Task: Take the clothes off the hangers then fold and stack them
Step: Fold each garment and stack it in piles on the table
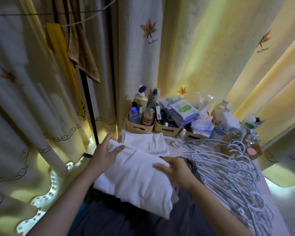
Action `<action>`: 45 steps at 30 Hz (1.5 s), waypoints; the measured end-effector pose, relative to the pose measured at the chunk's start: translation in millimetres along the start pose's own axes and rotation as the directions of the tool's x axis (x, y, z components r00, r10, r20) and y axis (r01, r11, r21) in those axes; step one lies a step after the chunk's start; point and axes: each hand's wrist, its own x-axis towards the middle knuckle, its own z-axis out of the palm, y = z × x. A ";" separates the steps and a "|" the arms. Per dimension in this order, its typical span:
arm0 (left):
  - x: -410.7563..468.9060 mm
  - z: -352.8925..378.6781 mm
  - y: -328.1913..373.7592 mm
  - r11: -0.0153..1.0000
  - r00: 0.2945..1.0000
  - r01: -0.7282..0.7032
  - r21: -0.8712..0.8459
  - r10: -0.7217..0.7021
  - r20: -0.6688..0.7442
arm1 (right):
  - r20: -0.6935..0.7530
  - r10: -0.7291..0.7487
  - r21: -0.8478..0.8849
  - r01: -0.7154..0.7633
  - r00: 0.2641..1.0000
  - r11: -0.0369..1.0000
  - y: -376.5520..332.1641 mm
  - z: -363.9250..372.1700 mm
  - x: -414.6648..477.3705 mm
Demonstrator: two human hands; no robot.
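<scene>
White folded garment (134, 181) at frame centre: your left hand (106, 151) pinches its far corner, your right hand (176, 170) grips its right edge beside the hangers (228, 169).

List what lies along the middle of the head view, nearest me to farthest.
dark grey cloth → folded white garment → stack of folded white clothes → beige bins of bottles → leaf-print curtain
</scene>
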 end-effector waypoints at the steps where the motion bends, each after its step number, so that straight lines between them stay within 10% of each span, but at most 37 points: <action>1: 2.0 3.2 1.6 1.000 0.999 0.009 -0.016 -0.009 -0.034 | -0.024 -0.005 0.019 0.006 1.000 1.000 3.6 -0.8 1.7; 9: 21.1 12.1 1.6 0.991 0.978 0.128 0.042 -0.119 -0.169 | 0.042 0.125 0.305 -0.132 0.991 0.943 13.0 -9.8 18.8; 12: 29.2 13.5 -4.4 0.925 0.907 0.366 -0.097 -0.379 -0.186 | 0.167 0.358 0.658 -0.374 0.919 0.654 26.7 -11.2 23.4; 16: 29.0 -2.8 -22.3 0.653 0.736 0.677 -0.339 -0.603 0.307 | 0.422 0.458 0.725 -0.594 0.783 0.348 45.5 4.9 20.1; 19: 25.8 -8.2 -40.7 0.732 0.777 0.595 -0.331 -0.421 0.468 | 0.401 0.485 0.663 -0.612 0.777 0.432 48.2 7.9 31.8; 28: 119.9 11.0 -8.5 0.971 0.989 0.138 -0.197 -0.144 -0.014 | 0.050 0.364 0.710 -0.289 0.930 0.642 27.0 -53.6 140.6; 34: 114.9 61.0 -82.1 0.913 0.914 0.378 -0.155 -0.341 0.219 | -0.183 0.563 0.373 -0.472 0.806 0.799 103.5 -20.9 152.0; 43: 98.3 45.7 -93.0 0.946 0.961 0.274 0.174 -0.276 -0.012 | -0.208 0.356 -0.144 -0.389 0.911 0.910 119.4 -30.9 127.9; 45: 87.2 34.3 -72.3 0.925 0.948 0.249 0.287 -0.293 0.122 | -0.197 0.359 -0.216 -0.398 0.912 0.892 110.0 -39.8 113.5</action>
